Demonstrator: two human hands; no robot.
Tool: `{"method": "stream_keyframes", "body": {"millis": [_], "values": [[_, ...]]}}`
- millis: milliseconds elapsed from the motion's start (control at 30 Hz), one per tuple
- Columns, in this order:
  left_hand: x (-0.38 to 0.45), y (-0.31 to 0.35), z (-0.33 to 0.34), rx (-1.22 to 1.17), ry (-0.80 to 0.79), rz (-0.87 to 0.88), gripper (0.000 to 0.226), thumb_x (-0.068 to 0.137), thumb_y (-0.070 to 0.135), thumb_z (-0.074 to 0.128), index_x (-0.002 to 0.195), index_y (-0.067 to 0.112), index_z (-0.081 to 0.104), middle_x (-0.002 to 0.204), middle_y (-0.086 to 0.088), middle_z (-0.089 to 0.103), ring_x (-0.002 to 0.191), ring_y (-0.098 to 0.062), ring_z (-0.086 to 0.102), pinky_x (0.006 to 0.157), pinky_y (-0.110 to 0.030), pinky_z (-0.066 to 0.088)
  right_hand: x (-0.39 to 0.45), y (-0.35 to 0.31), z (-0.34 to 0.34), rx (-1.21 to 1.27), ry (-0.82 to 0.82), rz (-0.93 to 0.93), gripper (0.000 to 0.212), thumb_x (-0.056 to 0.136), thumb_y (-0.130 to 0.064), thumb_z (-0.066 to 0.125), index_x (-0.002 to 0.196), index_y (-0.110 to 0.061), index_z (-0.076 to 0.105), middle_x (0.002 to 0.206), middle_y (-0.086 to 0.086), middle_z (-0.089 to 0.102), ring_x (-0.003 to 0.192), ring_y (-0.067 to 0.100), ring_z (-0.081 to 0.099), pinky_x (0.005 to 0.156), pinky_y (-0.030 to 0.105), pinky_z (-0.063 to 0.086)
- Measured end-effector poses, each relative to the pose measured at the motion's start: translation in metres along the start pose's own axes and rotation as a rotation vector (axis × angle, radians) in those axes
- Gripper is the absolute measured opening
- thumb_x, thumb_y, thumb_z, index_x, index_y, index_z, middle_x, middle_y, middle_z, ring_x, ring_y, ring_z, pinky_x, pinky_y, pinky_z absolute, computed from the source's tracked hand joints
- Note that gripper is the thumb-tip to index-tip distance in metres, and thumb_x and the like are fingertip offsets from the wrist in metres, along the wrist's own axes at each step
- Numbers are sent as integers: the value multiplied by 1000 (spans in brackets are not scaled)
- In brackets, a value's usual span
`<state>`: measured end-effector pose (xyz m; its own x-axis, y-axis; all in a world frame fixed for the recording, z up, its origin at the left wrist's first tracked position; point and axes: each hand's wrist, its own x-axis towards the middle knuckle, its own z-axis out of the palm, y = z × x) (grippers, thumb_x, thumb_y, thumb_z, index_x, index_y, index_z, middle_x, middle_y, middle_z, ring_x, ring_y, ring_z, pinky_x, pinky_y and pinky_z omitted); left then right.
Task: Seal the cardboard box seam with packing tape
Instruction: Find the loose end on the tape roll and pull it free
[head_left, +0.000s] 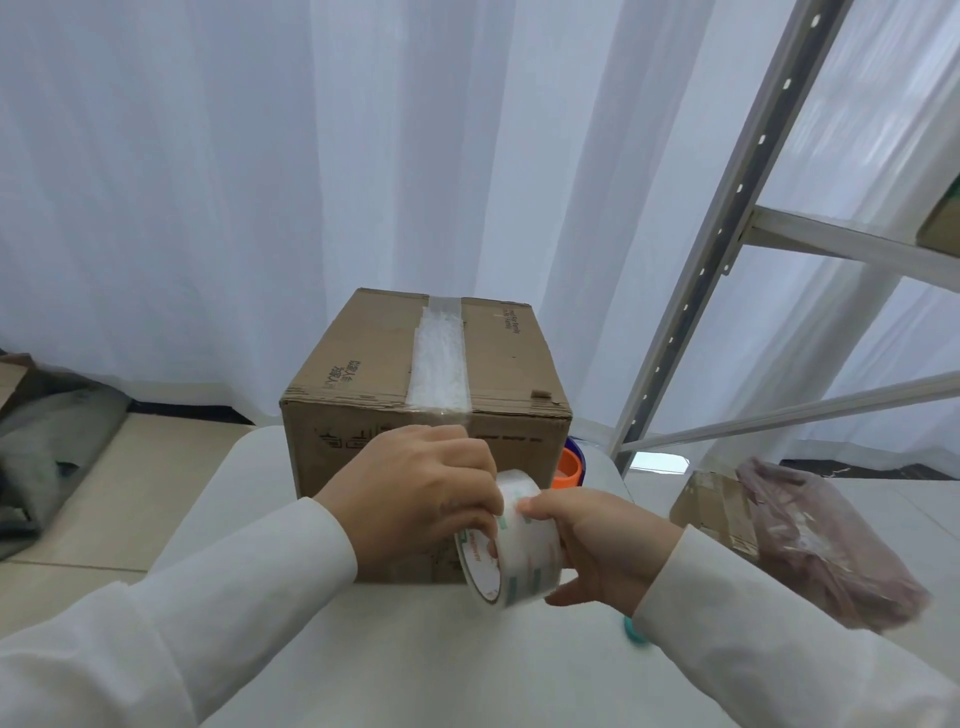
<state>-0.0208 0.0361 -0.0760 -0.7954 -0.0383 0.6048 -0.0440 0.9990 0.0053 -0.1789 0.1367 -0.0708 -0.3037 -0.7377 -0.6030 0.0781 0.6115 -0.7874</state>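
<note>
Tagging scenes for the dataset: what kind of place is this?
Probably a packing or storage room: a metal rack, a taped box on a white table and another box on the floor. White curtains hide the walls.

The white bench (415, 654) carried the cardboard box (363, 364), which sat square on its far half. An orange roll (567, 468) stood on the bench just beside the box's right side, partly hidden behind it.
</note>
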Motion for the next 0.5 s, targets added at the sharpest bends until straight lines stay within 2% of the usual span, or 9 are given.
{"method": "stream_keyframes", "body": {"millis": [67, 200, 300, 500], "values": [[0, 0, 1, 2, -3, -11, 20, 81, 34, 56, 68, 25, 68, 72, 10, 62, 65, -6, 45, 49, -19, 40, 1, -1, -1, 62, -8, -8, 47, 90, -22, 54, 131, -15, 34, 118, 10, 59, 112, 32, 56, 104, 54, 37], [0, 1, 2, -118, -34, -139, 18, 78, 42, 55, 76, 29, 68, 79, 14, 64, 70, -3, 50, 55, -21, 49, 4, 1, 0, 162, 6, -45, 43, 89, -17, 55, 128, -17, 37, 120, 15, 60, 106, 35, 60, 90, 49, 49], [-2, -1, 6, -150, -42, -245, 28, 72, 53, 54, 84, 33, 68, 85, 16, 65, 77, -1, 53, 62, -26, 51, 5, 3, 1, 196, -12, -91, 36, 91, -17, 53, 125, -16, 41, 117, 16, 64, 102, 34, 64, 93, 49, 49], [2, 1, 5, -65, -21, -251, 22, 71, 52, 55, 70, 33, 66, 74, 19, 64, 68, -1, 51, 63, -21, 41, 5, 4, 5, 168, 21, -140, 27, 92, -20, 53, 117, -20, 43, 112, 13, 65, 95, 30, 65, 90, 45, 51]]}}
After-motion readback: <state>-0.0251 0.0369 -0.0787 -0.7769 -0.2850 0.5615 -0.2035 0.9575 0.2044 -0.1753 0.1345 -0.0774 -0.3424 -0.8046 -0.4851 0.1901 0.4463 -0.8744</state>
